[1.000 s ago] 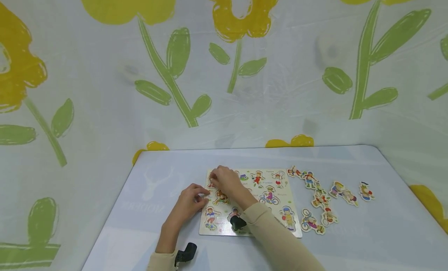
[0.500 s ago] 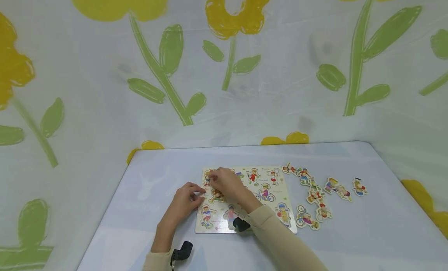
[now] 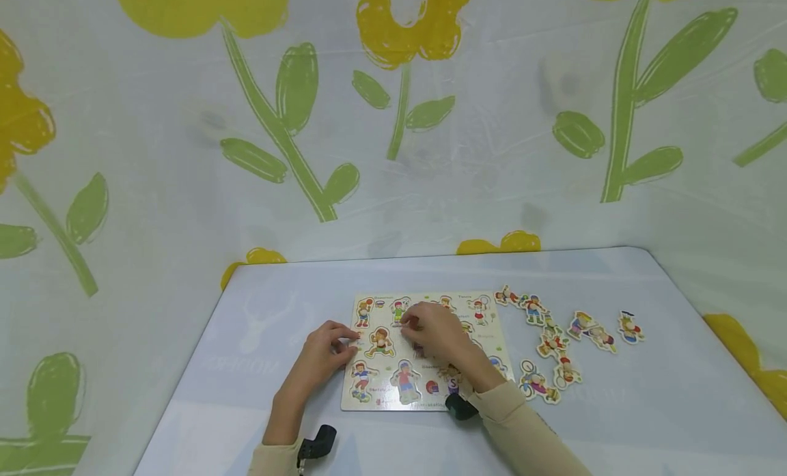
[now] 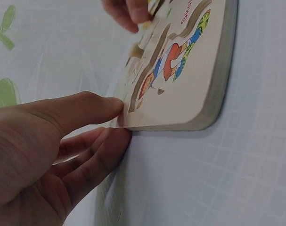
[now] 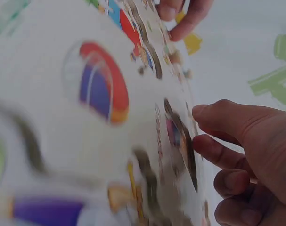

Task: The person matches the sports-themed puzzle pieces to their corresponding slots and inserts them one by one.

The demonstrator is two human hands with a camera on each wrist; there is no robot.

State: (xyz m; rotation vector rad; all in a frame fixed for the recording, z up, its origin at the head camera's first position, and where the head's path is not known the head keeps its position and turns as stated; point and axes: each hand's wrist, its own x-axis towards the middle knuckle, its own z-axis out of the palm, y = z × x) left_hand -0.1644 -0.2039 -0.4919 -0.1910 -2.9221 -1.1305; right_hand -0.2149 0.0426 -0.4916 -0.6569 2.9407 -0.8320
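A pale puzzle board (image 3: 382, 371) printed with sports figures lies flat on the table. My left hand (image 3: 321, 354) pinches its left edge, thumb (image 4: 107, 107) on the top face and fingers below at the side. Over the upper middle of the board is my right hand (image 3: 438, 331), thumb and index finger apart with nothing between them. Those fingertips are close to a green-clad figure (image 3: 399, 312). A basketball figure (image 3: 364, 313) shows at the board's upper left corner, beside a running figure (image 3: 380, 342). The right hand and forearm hide part of the board's right half.
Several cutout figure pieces lie right of the board, including a bicycle piece (image 3: 537, 382) and a touching pair (image 3: 591, 331). One single piece (image 3: 630, 328) lies farthest right. A flower-printed curtain (image 3: 393, 210) stands behind the table (image 3: 615, 421).
My right hand has moved right from the board's upper left corner, uncovering the basketball figure. The left hand stays at the board's edge. The head view has shifted slightly.
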